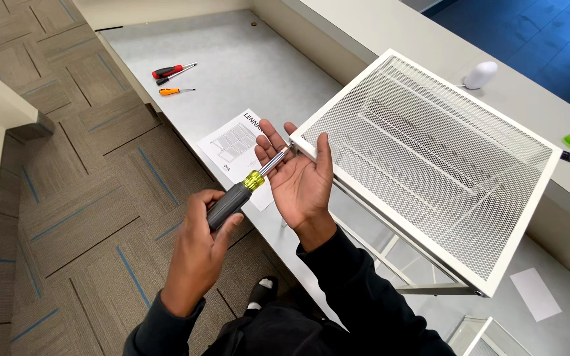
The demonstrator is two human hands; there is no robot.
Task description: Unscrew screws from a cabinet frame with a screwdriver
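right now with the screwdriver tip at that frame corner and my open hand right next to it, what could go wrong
1. The screwdriver shaft passes across the open right hand; if the tip slips off the corner of the white mesh frame, it could jab the palm or fingers.
2. The left hand grips only the handle's rear, so the long shaft may wobble and cam out.
3. The frame seems tilted and no hand grips it, so pushing could shift it on the grey table.

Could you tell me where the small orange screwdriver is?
The orange screwdriver lies upper left on the grey table, just below the red screwdriver.
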